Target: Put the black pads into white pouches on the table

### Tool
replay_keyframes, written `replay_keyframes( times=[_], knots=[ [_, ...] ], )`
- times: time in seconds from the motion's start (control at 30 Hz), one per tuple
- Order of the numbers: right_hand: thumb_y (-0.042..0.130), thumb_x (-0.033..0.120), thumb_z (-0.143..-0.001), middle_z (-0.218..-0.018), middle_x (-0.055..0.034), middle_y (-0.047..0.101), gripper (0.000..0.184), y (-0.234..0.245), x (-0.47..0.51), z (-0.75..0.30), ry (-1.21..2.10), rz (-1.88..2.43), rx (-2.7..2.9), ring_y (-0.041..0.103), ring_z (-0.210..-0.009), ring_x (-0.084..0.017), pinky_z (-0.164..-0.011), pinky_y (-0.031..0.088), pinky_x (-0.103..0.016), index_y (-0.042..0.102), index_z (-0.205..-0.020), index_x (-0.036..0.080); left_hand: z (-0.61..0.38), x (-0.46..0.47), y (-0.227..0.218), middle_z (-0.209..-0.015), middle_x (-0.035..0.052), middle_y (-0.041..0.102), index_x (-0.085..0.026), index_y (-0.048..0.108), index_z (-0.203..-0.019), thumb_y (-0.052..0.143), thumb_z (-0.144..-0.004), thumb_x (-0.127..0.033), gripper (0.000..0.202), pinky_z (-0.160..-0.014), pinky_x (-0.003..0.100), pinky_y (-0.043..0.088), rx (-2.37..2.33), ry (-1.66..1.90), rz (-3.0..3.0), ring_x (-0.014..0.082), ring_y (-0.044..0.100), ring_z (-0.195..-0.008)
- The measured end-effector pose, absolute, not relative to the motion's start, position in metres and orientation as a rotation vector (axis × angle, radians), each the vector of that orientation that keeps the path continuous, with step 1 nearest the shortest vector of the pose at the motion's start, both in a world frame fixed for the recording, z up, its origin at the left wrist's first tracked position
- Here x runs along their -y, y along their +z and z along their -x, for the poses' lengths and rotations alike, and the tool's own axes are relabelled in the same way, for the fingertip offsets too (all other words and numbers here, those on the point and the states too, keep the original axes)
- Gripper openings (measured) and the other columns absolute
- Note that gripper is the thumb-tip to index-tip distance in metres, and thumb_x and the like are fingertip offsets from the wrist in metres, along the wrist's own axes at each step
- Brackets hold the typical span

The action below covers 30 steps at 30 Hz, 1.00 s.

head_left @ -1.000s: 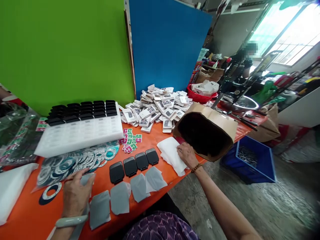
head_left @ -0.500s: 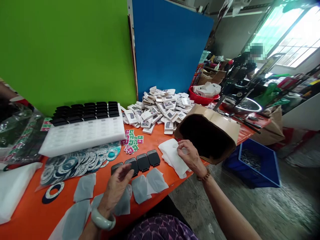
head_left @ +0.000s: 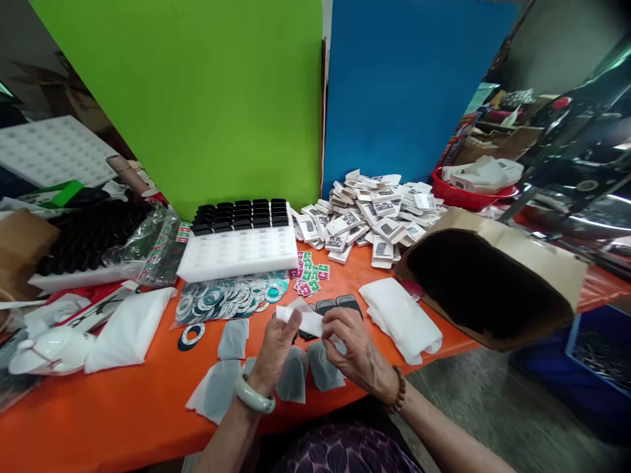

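My left hand (head_left: 276, 351) and my right hand (head_left: 352, 345) meet over the near edge of the orange table (head_left: 123, 401), both pinching one small white pouch (head_left: 303, 318) between them. Under the hands lie several grey pouches (head_left: 231, 338) and a short row of black pads (head_left: 340, 304). To the right of my right hand sits a stack of white pouches (head_left: 399, 315). A jade bangle is on my left wrist and a bead bracelet on my right.
A white tray (head_left: 241, 249) half filled with black pads stands by the green board. Ring stickers (head_left: 227, 299), pink-green packets (head_left: 308, 272), a heap of small boxes (head_left: 374, 213), an open cardboard box (head_left: 488, 279), a red basin (head_left: 468, 194) and a blue crate (head_left: 599, 345) surround it.
The view swung left. My right hand took a white pouch off the stack and brought it in front of me; my left hand came up from the grey pouches and gripped it too.
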State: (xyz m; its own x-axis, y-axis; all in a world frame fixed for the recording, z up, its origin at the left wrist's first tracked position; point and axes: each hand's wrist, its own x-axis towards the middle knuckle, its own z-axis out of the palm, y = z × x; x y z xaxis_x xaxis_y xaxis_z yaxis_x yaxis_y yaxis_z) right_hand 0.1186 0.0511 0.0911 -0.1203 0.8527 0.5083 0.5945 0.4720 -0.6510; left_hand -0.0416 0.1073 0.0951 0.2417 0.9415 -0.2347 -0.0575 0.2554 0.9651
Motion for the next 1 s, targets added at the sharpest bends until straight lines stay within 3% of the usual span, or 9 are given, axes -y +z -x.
replay_keyframes(
  times=[0.13,0.27,0.33,0.4,0.5,0.63,0.77,0.9,1.0],
  knots=[
    [0.054,0.019,-0.087,-0.106,-0.0065,0.058,0.007,0.09,-0.058,-0.114,0.63,1.179,1.786,0.055,-0.103,-0.021,-0.091,0.044,-0.038,0.057,-0.092,0.023,0.052,-0.106,0.095,-0.082,0.0044,0.071,-0.015,0.071,-0.083,0.073,-0.069,-0.045,0.033,-0.073,0.03,0.048,-1.146,0.964,-1.063,0.0213,0.061,-0.08],
    [0.061,0.04,-0.085,-0.112,-0.008,0.058,0.037,0.099,-0.073,-0.113,1.025,1.22,1.523,0.057,-0.099,-0.02,-0.086,0.048,-0.035,0.051,-0.117,0.024,0.055,-0.102,0.099,-0.086,0.0059,0.071,-0.015,0.073,-0.088,0.07,-0.072,-0.043,0.032,-0.071,0.029,0.047,-1.06,0.886,-1.056,0.0211,0.061,-0.08],
    [0.064,0.044,-0.081,-0.103,-0.0057,0.06,0.038,0.101,-0.081,-0.108,1.118,1.226,1.467,0.058,-0.09,-0.019,-0.079,0.048,-0.033,0.056,-0.111,0.023,0.055,-0.1,0.1,-0.086,0.006,0.07,-0.015,0.072,-0.087,0.072,-0.071,-0.041,0.03,-0.069,0.027,0.047,-1.06,0.869,-1.107,0.0207,0.061,-0.079],
    [0.067,0.044,-0.079,-0.088,-0.0023,0.06,0.028,0.097,-0.087,-0.101,1.152,1.189,1.403,0.057,-0.079,-0.016,-0.073,0.047,-0.03,0.061,-0.093,0.021,0.057,-0.098,0.098,-0.076,0.003,0.066,-0.016,0.069,-0.081,0.074,-0.068,-0.039,0.027,-0.062,0.025,0.044,-1.086,0.872,-1.127,0.0174,0.057,-0.071],
    [0.065,0.045,-0.08,-0.074,0.0004,0.056,0.026,0.088,-0.09,-0.096,1.188,1.131,1.282,0.052,-0.069,-0.014,-0.066,0.045,-0.027,0.059,-0.077,0.02,0.061,-0.096,0.093,-0.069,-0.0014,0.059,-0.017,0.064,-0.08,0.074,-0.07,-0.039,0.026,-0.058,0.022,0.041,-1.077,0.86,-1.131,0.013,0.052,-0.064],
    [0.061,0.047,-0.083,-0.073,0.0012,0.052,0.028,0.08,-0.087,-0.101,1.229,1.117,1.283,0.046,-0.065,-0.012,-0.059,0.04,-0.024,0.057,-0.079,0.02,0.068,-0.092,0.088,-0.071,-0.0021,0.058,-0.018,0.064,-0.08,0.068,-0.076,-0.042,0.024,-0.062,0.022,0.042,-1.08,0.948,-1.116,0.0122,0.051,-0.066],
    [0.063,0.048,-0.081,-0.072,0.0023,0.048,0.029,0.081,-0.081,-0.101,1.332,1.068,1.214,0.042,-0.062,-0.011,-0.055,0.037,-0.022,0.053,-0.08,0.021,0.073,-0.086,0.088,-0.075,-0.0013,0.063,-0.019,0.063,-0.072,0.076,-0.067,-0.039,0.024,-0.065,0.023,0.043,-1.113,1.067,-0.968,0.0128,0.053,-0.068],
    [0.071,0.05,-0.073,-0.07,0.0025,0.049,0.034,0.084,-0.075,-0.095,1.508,1.053,1.181,0.042,-0.06,-0.011,-0.054,0.036,-0.023,0.055,-0.079,0.021,0.074,-0.078,0.083,-0.06,-0.0031,0.057,-0.018,0.06,-0.062,0.077,-0.064,-0.041,0.029,-0.057,0.023,0.04,-1.092,0.997,-0.913,0.0111,0.047,-0.058],
    [0.065,0.055,-0.076,-0.065,0.0032,0.046,0.037,0.08,-0.069,-0.094,1.554,1.114,1.223,0.038,-0.056,-0.01,-0.05,0.03,-0.022,0.053,-0.072,0.02,0.075,-0.071,0.077,-0.057,-0.0032,0.053,-0.017,0.06,-0.06,0.072,-0.07,-0.046,0.032,-0.055,0.023,0.037,-1.111,0.988,-0.921,0.0106,0.044,-0.056]
  ],
)
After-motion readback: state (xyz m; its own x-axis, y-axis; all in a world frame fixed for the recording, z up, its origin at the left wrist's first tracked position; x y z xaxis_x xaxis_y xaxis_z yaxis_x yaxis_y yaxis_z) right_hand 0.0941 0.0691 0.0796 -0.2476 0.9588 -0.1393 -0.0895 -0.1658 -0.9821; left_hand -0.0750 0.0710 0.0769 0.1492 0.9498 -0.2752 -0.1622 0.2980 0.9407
